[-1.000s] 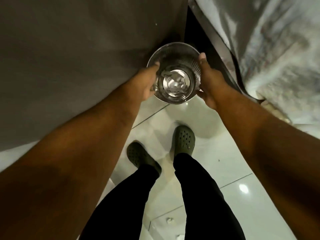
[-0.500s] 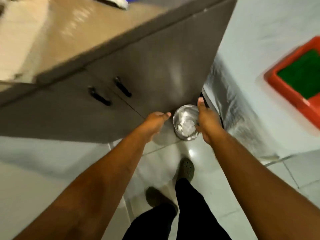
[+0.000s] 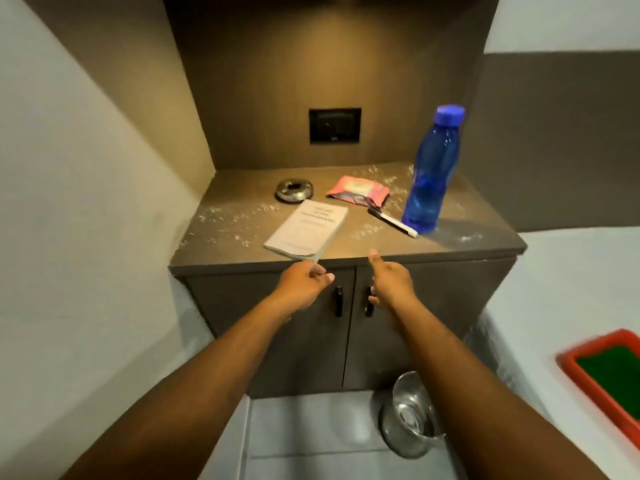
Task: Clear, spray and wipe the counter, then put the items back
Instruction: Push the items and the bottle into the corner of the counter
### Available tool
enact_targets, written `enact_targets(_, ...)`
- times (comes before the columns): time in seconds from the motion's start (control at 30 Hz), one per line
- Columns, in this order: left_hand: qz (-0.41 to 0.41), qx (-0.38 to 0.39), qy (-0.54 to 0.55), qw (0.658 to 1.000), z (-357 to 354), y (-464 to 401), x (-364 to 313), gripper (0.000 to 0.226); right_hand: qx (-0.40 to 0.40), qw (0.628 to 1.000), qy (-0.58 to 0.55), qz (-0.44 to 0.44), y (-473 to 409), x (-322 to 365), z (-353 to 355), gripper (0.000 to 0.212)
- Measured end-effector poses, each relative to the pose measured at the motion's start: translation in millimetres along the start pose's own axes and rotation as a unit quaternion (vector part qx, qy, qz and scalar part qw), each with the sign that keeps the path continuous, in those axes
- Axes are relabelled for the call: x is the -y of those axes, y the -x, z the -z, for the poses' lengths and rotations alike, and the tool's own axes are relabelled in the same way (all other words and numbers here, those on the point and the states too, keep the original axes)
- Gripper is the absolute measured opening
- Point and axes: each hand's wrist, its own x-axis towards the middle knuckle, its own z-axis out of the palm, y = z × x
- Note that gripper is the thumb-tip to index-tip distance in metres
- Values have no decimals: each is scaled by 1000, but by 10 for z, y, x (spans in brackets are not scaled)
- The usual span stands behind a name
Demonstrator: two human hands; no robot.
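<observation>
Glass bowl [image 3: 410,415] sits on the floor at five o'clock, easily kicked; both empty hands, left hand [image 3: 304,284] and right hand [image 3: 389,284], reach apart toward the overhanging booklet [image 3: 308,228], which could slide off the counter [image 3: 346,252].

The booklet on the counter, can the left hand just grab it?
Probably yes. The left hand hovers empty at the counter's front edge, right below the booklet's near corner, which overhangs that edge slightly. Nothing lies between them; the ashtray and marker sit farther back.
</observation>
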Motion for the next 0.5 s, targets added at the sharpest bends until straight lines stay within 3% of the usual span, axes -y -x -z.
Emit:
enact_targets(0.1,-9,-64,-16,998,421,-72,39,24,27,1000,-2,2,49,200,-362,55)
enact_targets(0.2,-9,-109,-36,993,712,-197,123,28,44,999,3,5,17,305,-632,47)
enact_targets(0.5,21,-114,-86,990,856,-835,220,28,31,995,100,4,-533,404,-931,29)
